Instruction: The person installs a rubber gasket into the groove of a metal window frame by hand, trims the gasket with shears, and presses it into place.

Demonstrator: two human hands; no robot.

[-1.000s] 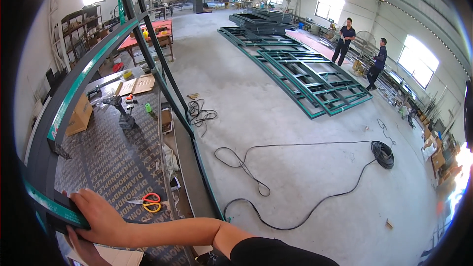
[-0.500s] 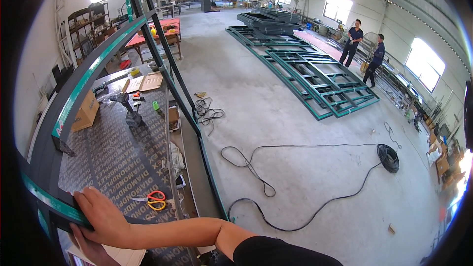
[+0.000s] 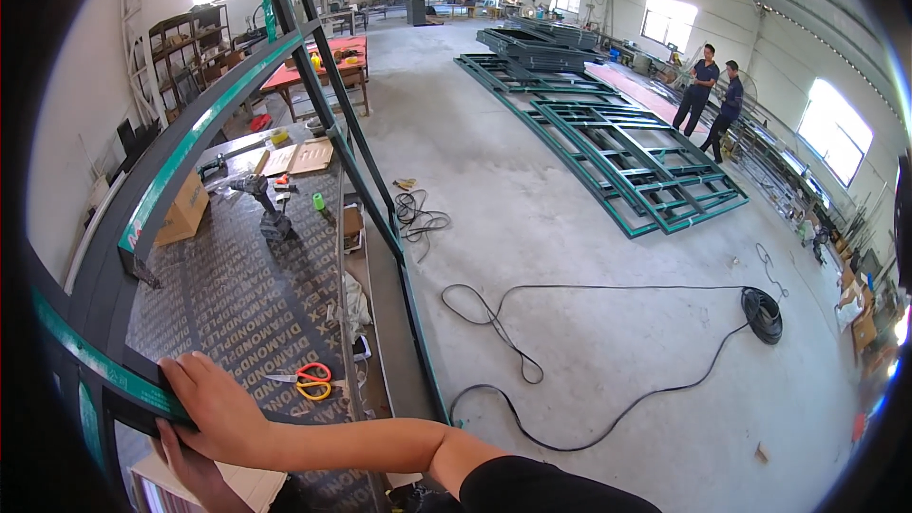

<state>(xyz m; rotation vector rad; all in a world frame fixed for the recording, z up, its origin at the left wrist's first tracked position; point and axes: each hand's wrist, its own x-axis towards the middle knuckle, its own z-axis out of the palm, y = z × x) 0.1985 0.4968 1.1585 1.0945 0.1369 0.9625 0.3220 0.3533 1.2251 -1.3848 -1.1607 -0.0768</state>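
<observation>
A large dark metal frame (image 3: 152, 195) with green protective strips stands upright on the left, its bars bending through the fisheye view. My right hand (image 3: 220, 410), its arm crossing from the lower right, is closed over the end of a lower bar, fingers on top. Just beneath it, my left hand (image 3: 193, 468) holds the same bar from below; part of its fingers is hidden behind the bar and the right hand. Scissors (image 3: 309, 381) with red and yellow handles lie on the printed board tabletop (image 3: 228, 294), close to my right hand.
A cordless drill (image 3: 262, 207), a green cylinder (image 3: 319, 201) and a cardboard box (image 3: 183, 211) sit on the tabletop. Black cable (image 3: 761, 314) coils across the floor. Stacked metal frames (image 3: 636, 157) lie farther off, with two people (image 3: 711, 100) standing beside them.
The whole view has shifted slightly, so the scene sits farther right. Both hands remain on the bar, and more of my left hand shows. The two people appear closer together.
</observation>
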